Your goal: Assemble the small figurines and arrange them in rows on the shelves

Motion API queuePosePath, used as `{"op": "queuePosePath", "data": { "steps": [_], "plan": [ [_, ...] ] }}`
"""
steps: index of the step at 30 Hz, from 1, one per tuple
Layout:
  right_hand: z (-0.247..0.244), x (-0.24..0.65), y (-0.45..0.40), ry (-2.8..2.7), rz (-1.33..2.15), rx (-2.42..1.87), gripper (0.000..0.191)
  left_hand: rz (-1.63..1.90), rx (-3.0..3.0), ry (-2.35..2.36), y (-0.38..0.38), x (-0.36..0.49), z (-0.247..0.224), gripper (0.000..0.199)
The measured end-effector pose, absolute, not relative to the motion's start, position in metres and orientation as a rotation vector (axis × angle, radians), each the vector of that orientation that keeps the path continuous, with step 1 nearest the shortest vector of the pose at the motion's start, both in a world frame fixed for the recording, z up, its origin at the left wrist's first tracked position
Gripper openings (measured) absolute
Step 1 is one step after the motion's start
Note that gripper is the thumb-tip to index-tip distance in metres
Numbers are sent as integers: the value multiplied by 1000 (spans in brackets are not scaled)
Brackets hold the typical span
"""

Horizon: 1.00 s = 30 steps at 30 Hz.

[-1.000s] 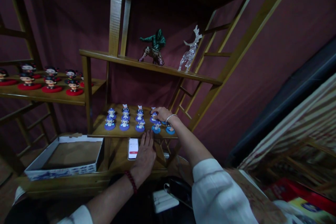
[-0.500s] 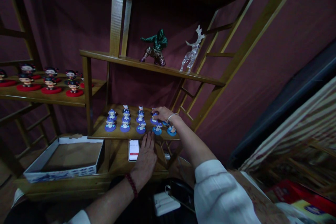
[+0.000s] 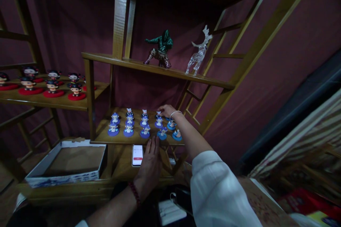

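Note:
Several small figurines on round purple and blue bases stand in rows on the low wooden shelf [image 3: 99, 134]. My right hand [image 3: 168, 110] reaches over the right end of the rows, its fingers closed at a small dark-and-white figurine [image 3: 158, 114] in the back row. In front of that one stands a purple-based figurine [image 3: 159, 122]. Below the shelf's front edge, my left hand [image 3: 150, 159] has its fingers stretched out, fingertips at the edge near a blue-based figurine [image 3: 162, 133]. A lit phone [image 3: 137, 155] leans just left of it.
On the upper shelf [image 3: 128, 63] stand a green crouching figure [image 3: 161, 48] and a clear deer [image 3: 198, 55]. Red-based figurines [image 3: 53, 88] line the left shelf. An open cardboard box [image 3: 64, 181] lies lower left. A white object [image 3: 172, 212] is near my lap.
My right hand has moved back from above the purple-based figurine to the back-row one. The view has shifted slightly. My left hand stays by the shelf edge.

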State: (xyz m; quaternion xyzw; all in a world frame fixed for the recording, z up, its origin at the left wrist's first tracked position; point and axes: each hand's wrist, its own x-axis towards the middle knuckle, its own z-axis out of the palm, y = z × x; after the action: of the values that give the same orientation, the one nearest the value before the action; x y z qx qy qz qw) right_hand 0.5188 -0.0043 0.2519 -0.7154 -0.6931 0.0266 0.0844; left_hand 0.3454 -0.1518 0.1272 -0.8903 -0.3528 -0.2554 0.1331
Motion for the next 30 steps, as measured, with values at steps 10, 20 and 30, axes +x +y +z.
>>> {"op": "queuePosePath", "data": {
  "steps": [10,20,30],
  "plan": [
    [251,513,3,-2158,80,-2141,33,-631,-2506,-981,-161,342,140,41],
    [250,514,6,-2146,80,-2151,30,-634,-2486,-973,-161,341,140,45],
    [247,513,12,-2148,73,-2132,31,-686,-2494,-984,-161,341,141,45]
  ]
}}
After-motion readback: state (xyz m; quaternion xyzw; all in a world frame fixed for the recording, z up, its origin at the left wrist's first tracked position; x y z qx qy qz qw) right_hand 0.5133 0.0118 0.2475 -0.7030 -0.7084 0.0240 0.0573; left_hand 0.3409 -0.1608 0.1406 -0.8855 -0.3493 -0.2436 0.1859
